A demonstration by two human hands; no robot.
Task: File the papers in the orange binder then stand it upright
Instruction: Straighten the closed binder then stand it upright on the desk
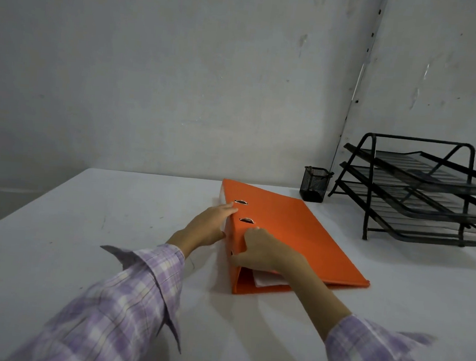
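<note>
The orange binder (292, 237) lies flat and closed on the white table (82, 238), its spine toward the left. White papers (265, 280) show inside it at the near end. My left hand (210, 225) rests against the spine from the left, fingertips on the top edge near two metal slots. Near the binder's front corner, my right hand (259, 252) grips the spine edge, thumb underneath and fingers over the cover.
A black mesh pen cup (314, 184) stands behind the binder. A black three-tier wire letter tray (420, 193) fills the right rear of the table. A grey wall rises close behind the table's far edge.
</note>
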